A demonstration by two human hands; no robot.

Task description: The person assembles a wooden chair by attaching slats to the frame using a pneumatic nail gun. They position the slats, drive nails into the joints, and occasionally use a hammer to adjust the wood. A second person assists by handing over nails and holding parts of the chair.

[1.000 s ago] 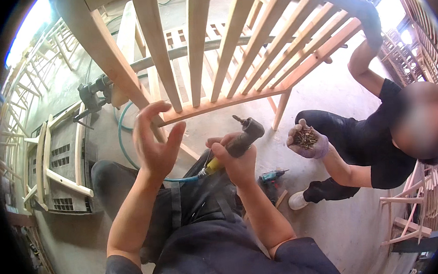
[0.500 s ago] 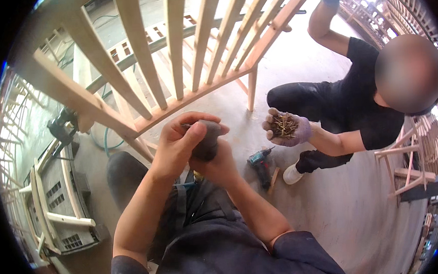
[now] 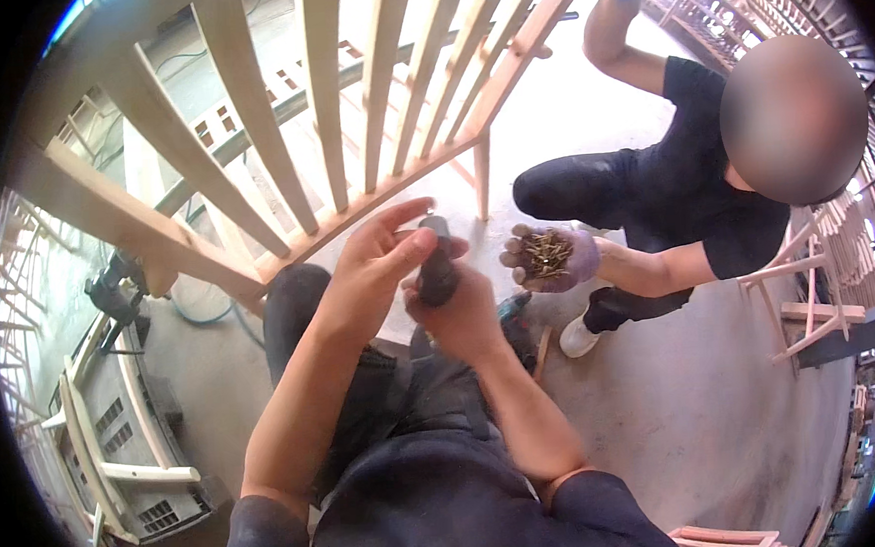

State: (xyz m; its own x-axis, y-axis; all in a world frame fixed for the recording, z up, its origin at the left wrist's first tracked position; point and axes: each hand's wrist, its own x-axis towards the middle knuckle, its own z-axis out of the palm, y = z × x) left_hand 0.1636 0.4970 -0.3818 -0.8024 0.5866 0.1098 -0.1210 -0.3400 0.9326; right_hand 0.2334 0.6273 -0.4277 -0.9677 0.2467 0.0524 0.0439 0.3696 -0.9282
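In front of my body both hands meet at a dark grey, rounded object (image 3: 439, 273) with a lighter grey upper end; its kind is unclear. My right hand (image 3: 465, 317) wraps round its lower part from the right. My left hand (image 3: 375, 269) lies against its left side, thumb pressed on the upper end and index finger stretched out above. To the right, a co-worker's gloved hand (image 3: 582, 260) is held palm up, heaped with brass-coloured screws (image 3: 551, 254). A teal and black cordless drill (image 3: 513, 309) is on the floor just beyond my right hand, partly hidden by it.
A slatted light-wood furniture frame (image 3: 382, 189) stands ahead and to the left. A black power tool (image 3: 116, 288) sits beside it at far left, above a grey crate-like stand (image 3: 160, 491) with wooden pieces. The co-worker (image 3: 642, 181) crouches at right; wooden frames (image 3: 810, 296) stand behind.
My hands have moved slightly to the right, and the dark object has turned to show a narrower side. My left index finger has lifted away from it. The view has shifted a little.
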